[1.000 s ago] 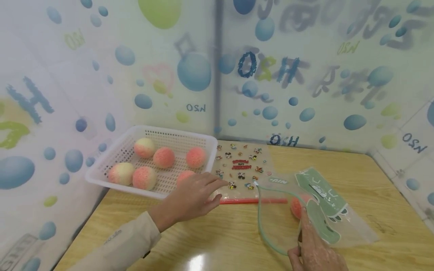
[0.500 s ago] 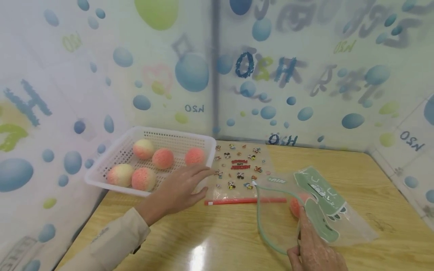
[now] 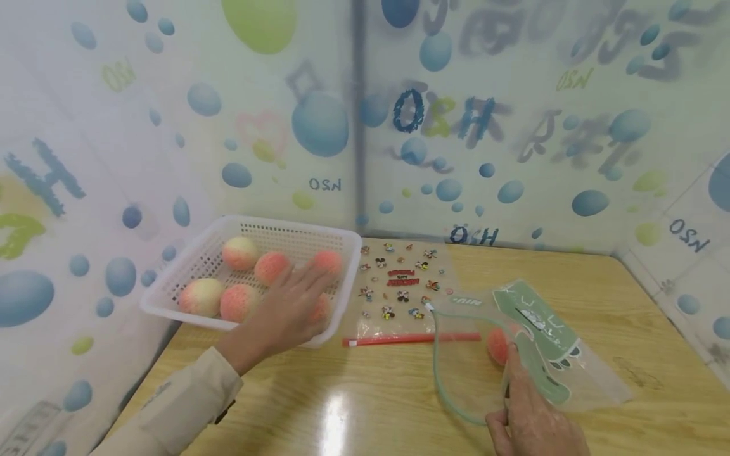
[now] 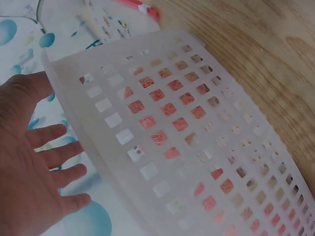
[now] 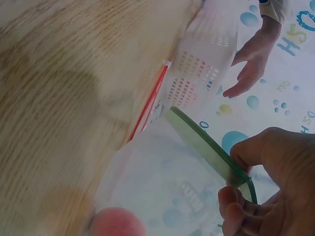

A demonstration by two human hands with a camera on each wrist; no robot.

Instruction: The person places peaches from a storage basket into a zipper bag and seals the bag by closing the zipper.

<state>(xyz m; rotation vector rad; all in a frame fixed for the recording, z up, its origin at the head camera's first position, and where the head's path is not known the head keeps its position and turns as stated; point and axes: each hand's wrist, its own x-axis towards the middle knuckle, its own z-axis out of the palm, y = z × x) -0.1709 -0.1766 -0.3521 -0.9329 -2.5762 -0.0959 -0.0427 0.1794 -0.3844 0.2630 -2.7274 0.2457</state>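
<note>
A white plastic basket holds several round pink-and-cream peaches. My left hand reaches over the basket's near right side, fingers spread and extended above the peaches, partly hiding some. In the left wrist view this hand shows straight fingers beyond the rim. On the right lies a clear zip bag with a green edge and a green foot-shaped print, a single pink peach inside. My right hand pinches the bag's green edge between thumb and fingers, holding the mouth apart.
A clear bag with cartoon prints and a red zip strip lies flat between basket and green-edged bag, partly under the latter. The wooden table meets patterned walls at the back and sides.
My left hand has moved left from beside the basket's front right corner and is now over the peaches. The right hand keeps its hold on the green-edged bag.
</note>
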